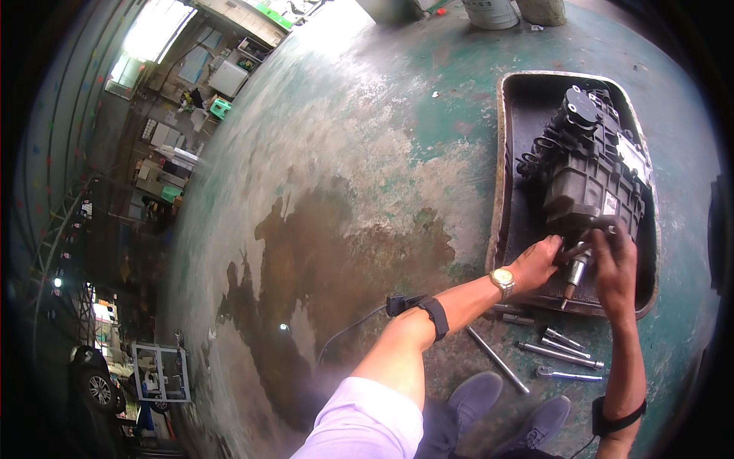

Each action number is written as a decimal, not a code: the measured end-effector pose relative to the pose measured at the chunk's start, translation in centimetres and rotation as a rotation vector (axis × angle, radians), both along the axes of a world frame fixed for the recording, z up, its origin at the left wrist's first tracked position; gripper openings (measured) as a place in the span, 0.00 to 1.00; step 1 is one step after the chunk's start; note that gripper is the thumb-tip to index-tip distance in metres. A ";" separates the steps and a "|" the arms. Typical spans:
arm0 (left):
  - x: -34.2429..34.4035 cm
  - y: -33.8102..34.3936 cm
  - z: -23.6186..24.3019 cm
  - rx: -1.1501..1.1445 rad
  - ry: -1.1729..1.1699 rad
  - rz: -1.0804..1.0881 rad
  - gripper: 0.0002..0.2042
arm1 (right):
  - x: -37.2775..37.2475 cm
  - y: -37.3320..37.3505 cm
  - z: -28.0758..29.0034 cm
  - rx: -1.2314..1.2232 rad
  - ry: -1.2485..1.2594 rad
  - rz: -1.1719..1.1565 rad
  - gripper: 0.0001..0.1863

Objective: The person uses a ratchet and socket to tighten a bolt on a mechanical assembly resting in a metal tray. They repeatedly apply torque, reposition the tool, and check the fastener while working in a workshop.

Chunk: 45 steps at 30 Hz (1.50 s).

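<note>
A dark cast gearbox (585, 168) lies in a black rectangular metal tray (501, 153) on the floor. A steel shaft (577, 271) sticks out from its near end. My left hand (539, 264), with a watch at the wrist, is at that end, left of the shaft, its fingers curled on something I cannot make out. My right hand (615, 268) is right of the shaft, fingers bent against a dark part at the housing's end; what it grips is hidden. Below the tray lie a long steel bar (497, 359), a ratchet (569, 375) and several extension bars (558, 354).
Buckets (489, 11) stand at the far edge. A dark wet patch (306, 252) spreads across the worn green floor, with a cable (344, 333) by my left arm. A cluttered work area (176, 145), a metal frame (159, 371) and a vehicle wheel (99, 389) are at left. My shoes (474, 398) are below.
</note>
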<state>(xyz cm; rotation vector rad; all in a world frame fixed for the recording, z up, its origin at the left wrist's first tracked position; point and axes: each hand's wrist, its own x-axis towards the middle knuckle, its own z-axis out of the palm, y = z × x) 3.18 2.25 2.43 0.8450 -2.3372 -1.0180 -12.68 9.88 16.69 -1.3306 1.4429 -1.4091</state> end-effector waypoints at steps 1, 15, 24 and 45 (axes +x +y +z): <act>0.0 0.0 0.0 -0.034 -0.010 -0.004 0.22 | -1.1 1.0 -0.6 0.036 -0.181 -0.089 0.07; -0.2 -0.2 -0.5 0.023 -0.108 -0.013 0.23 | 2.0 1.2 0.0 0.034 -0.122 -0.037 0.06; 0.1 -0.2 -0.6 -0.073 -0.044 -0.007 0.24 | -1.8 1.2 -0.6 0.070 -0.196 -0.124 0.07; 0.1 -0.2 0.0 -0.033 -0.059 -0.026 0.24 | -0.6 0.0 -0.2 0.047 -0.063 -0.058 0.08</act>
